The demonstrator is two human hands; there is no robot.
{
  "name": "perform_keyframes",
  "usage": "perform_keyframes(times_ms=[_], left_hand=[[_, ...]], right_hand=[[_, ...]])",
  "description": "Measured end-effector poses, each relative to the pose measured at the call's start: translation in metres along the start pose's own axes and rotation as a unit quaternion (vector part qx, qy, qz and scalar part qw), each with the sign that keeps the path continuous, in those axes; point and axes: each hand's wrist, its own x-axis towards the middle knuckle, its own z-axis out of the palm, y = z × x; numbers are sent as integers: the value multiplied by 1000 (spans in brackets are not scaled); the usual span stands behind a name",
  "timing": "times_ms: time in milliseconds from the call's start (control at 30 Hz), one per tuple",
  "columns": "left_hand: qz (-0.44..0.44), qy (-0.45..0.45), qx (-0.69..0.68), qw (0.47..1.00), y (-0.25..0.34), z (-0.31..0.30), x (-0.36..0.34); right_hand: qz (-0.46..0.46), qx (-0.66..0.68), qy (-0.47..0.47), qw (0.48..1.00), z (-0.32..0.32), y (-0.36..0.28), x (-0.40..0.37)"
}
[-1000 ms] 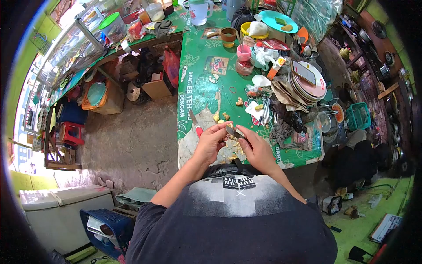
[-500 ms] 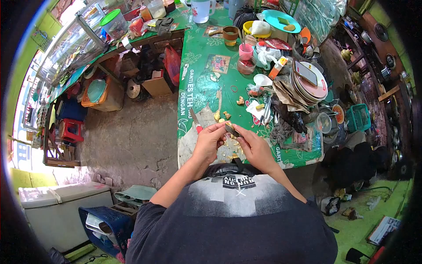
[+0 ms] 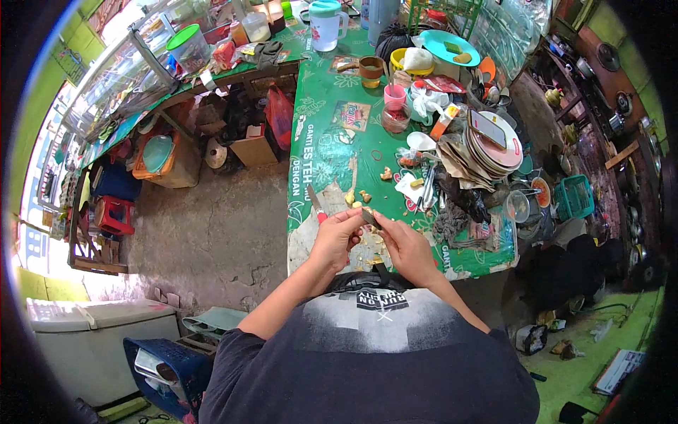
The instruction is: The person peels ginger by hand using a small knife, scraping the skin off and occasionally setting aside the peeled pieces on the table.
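Note:
My left hand (image 3: 336,239) is closed, its thumb and fingers pinching a small yellowish piece of ginger that is mostly hidden. Closed around a small knife (image 3: 369,218), my right hand (image 3: 408,249) keeps the dark, short blade against the left fingertips; the handle is covered by the fingers. Both hands are over the near end of the table. Just beyond them lie several ginger pieces (image 3: 349,197), and another lump of ginger (image 3: 386,173) sits farther off. A second knife with a red handle (image 3: 320,215) rests left of my left hand. Pale peelings (image 3: 373,258) are scattered below the hands.
The green-covered table (image 3: 328,148) has a torn near edge. To the right stand stacked plates (image 3: 514,152) with a phone (image 3: 487,129) on top, brown paper, a dark cloth (image 3: 449,222) and bowls. A pink cup (image 3: 395,96), brown mug (image 3: 371,71) and pitcher (image 3: 325,32) stand farther back.
The view has tilted slightly, so the table things appear a little lower. Both hands stay together, with the blade turned slightly between them.

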Motion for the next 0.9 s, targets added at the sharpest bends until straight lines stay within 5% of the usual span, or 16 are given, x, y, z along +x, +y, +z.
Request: perform_keyframes(times_ms=[633,900], left_hand=[[-12,-9,63,998,-2,-6,-4],[-8,-20,60,998,-3,-12,-2]], right_hand=[[15,67,10,998,2,-3,-1],[97,151,-66,982,-1,-6,4]])
